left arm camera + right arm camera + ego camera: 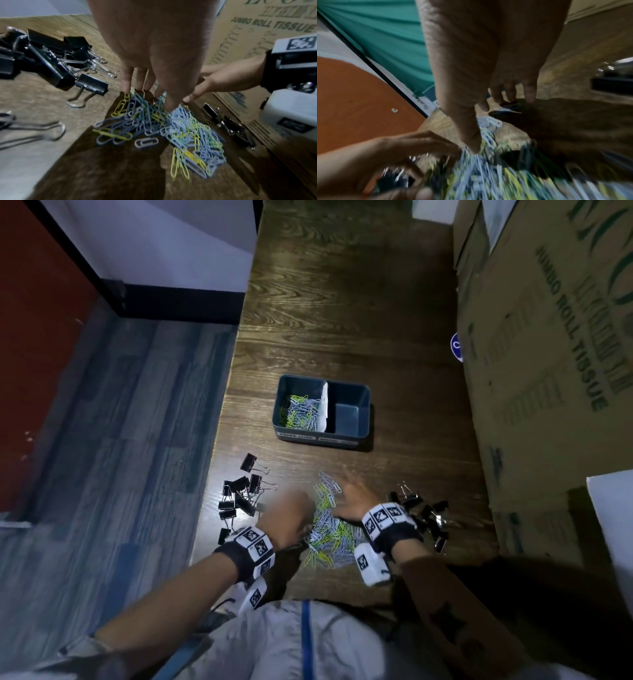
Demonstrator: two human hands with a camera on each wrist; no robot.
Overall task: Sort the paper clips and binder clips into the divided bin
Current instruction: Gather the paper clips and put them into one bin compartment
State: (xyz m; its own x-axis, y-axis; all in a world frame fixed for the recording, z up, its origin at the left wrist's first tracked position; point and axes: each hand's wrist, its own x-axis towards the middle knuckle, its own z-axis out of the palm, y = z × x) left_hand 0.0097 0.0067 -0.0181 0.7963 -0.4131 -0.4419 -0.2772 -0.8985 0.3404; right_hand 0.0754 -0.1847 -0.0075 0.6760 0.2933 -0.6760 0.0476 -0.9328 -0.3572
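On the wooden surface (342, 302) a pile of blue and yellow paper clips (330, 530) lies near the person, between 2 groups of black binder clips: 1 group on the left (241, 496) and 1 on the right (423, 517). The divided bin (322, 436) stands farther away, in the middle of the surface. Its left compartment holds paper clips (301, 412); a white divider (323, 405) separates it from the right compartment.

The left hand (286, 520) reaches down to the left side of the pile, fingers (126, 83) straight and a little apart, their tips touching the clips. The right hand (354, 503) is over the far right part of the pile, fingers (529, 92) spread and relaxed, holding nothing. Both hands are blurred in the head view. A large cardboard box (548, 371) stands at the right.
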